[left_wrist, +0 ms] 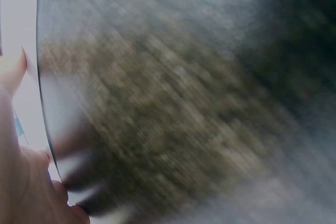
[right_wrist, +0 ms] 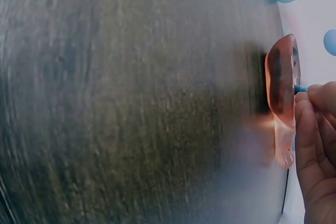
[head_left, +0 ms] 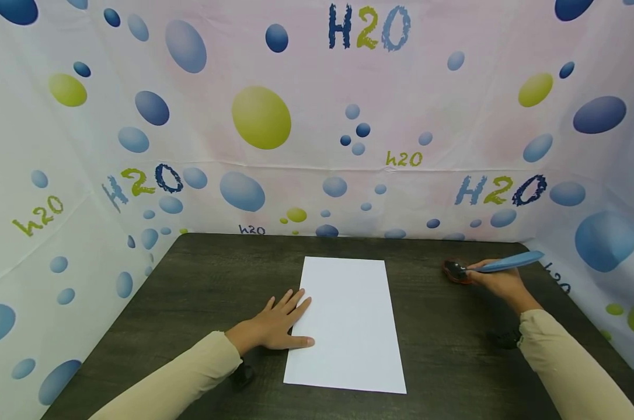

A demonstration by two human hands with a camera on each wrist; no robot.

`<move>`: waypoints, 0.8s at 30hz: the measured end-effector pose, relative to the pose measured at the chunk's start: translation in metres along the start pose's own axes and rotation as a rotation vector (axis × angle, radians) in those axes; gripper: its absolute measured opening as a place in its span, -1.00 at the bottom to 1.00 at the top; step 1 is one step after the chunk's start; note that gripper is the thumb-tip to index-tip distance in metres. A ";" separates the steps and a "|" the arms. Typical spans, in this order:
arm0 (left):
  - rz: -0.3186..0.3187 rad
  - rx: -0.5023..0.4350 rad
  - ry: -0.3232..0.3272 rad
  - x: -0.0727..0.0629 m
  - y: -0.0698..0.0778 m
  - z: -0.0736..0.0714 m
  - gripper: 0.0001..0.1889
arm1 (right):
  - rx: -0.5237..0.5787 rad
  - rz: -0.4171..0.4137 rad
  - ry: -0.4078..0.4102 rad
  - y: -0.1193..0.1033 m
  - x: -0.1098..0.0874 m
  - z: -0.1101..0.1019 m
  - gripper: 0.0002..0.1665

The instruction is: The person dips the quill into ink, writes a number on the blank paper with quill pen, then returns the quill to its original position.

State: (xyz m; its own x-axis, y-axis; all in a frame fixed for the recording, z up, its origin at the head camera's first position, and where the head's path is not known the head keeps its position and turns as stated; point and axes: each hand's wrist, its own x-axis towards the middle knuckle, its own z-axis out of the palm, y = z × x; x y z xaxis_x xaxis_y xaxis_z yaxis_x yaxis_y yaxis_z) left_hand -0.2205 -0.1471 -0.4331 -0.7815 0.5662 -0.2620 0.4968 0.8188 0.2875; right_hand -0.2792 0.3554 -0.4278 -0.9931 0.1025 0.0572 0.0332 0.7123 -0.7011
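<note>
A sheet of white paper [head_left: 348, 332] lies lengthwise on the dark table. My left hand [head_left: 277, 324] rests with fingers spread on its left edge, the thumb lower on the sheet. Off to the right, my right hand [head_left: 501, 283] pinches a long light-blue, pen-like tool [head_left: 511, 262] that widens toward its raised back end. The tool's front end points into a small translucent reddish dish [right_wrist: 281, 77], where something dark and glossy shows; its tip is hidden. In the right wrist view, the fingertips are right by the dish's rim.
The dark wood-grained table [head_left: 217, 280] runs back to a white sheet backdrop [head_left: 306, 70] printed with blue and green dots and H2O lettering. This backdrop also rises along the left and right sides. The right hand is near the table's right edge.
</note>
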 end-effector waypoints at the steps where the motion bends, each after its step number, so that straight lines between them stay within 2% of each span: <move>1: -0.001 0.000 0.000 0.000 0.000 0.000 -0.06 | -0.002 0.000 0.003 0.000 0.000 0.000 -0.61; 18: -0.001 0.000 0.001 -0.001 0.002 -0.001 -0.06 | -0.001 0.016 0.028 -0.001 -0.001 0.002 -0.60; 24: -0.001 0.001 0.006 -0.001 0.002 0.001 -0.06 | -0.002 0.006 0.008 -0.004 -0.002 0.001 -0.63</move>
State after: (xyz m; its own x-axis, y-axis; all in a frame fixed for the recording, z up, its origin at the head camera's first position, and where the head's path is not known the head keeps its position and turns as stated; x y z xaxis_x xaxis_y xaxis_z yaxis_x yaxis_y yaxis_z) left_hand -0.2187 -0.1462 -0.4330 -0.7840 0.5652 -0.2566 0.4969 0.8192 0.2863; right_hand -0.2772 0.3520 -0.4257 -0.9919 0.1126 0.0589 0.0393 0.7127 -0.7004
